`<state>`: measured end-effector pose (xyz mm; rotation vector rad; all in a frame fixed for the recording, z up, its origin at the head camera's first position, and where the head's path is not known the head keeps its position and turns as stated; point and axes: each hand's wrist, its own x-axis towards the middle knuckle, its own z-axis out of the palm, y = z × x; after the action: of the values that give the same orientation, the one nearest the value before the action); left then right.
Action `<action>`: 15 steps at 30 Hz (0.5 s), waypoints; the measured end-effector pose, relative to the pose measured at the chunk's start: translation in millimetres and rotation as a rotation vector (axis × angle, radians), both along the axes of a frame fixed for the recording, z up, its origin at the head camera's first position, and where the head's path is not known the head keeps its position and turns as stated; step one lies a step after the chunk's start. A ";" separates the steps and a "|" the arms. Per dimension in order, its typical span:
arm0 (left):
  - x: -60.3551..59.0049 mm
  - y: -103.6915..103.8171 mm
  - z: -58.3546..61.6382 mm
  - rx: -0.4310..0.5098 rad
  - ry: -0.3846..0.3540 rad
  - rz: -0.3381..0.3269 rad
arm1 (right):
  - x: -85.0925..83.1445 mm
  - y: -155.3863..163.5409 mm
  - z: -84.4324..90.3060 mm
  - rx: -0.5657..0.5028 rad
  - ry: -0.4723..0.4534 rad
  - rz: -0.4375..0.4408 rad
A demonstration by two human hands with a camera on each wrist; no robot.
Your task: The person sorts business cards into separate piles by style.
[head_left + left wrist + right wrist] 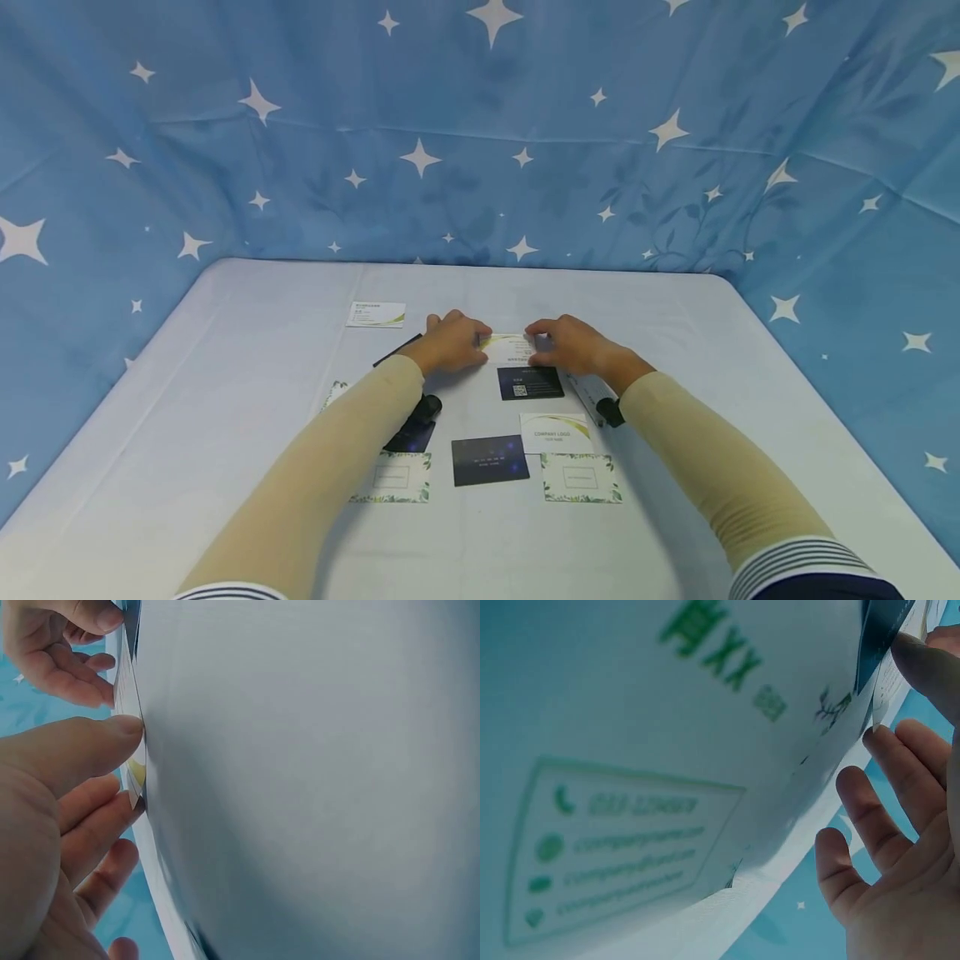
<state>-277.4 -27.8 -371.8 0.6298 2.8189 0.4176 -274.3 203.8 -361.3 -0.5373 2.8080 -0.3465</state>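
A white card with a yellow-green swoosh (508,345) lies at the middle of the white table (225,400), held at both short ends. My left hand (467,343) pinches its left end. In the left wrist view the thumb (120,729) lies on the card's edge (136,774), with the fingers curled beside it. At the card's right end is my right hand (546,343). The right wrist view shows its thumb (926,664) over the card edge (880,694) and the other fingers (877,817) spread loosely.
Just in front of the held card is a dark card with a QR code (529,382). Nearer me lie a white logo card (557,432), a dark card (489,459) and two leaf-bordered cards (393,477) (581,477). Another white card (376,314) sits far left. Starred blue cloth (480,150) walls the table.
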 end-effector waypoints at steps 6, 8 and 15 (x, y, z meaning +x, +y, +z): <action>-1.0 -2.3 -0.2 0.013 -0.007 -0.007 | 1.3 -0.6 0.2 -0.003 0.007 0.024; -1.3 -2.9 -0.6 0.013 -0.010 -0.014 | 1.4 -0.2 -0.8 0.015 0.026 0.045; -1.4 -5.5 -1.3 0.052 -0.025 -0.026 | 0.3 1.6 -5.6 0.022 0.064 0.072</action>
<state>-278.7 -33.2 -373.1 0.6668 2.7809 0.4922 -273.9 205.4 -366.9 -0.6542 2.8412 -0.2886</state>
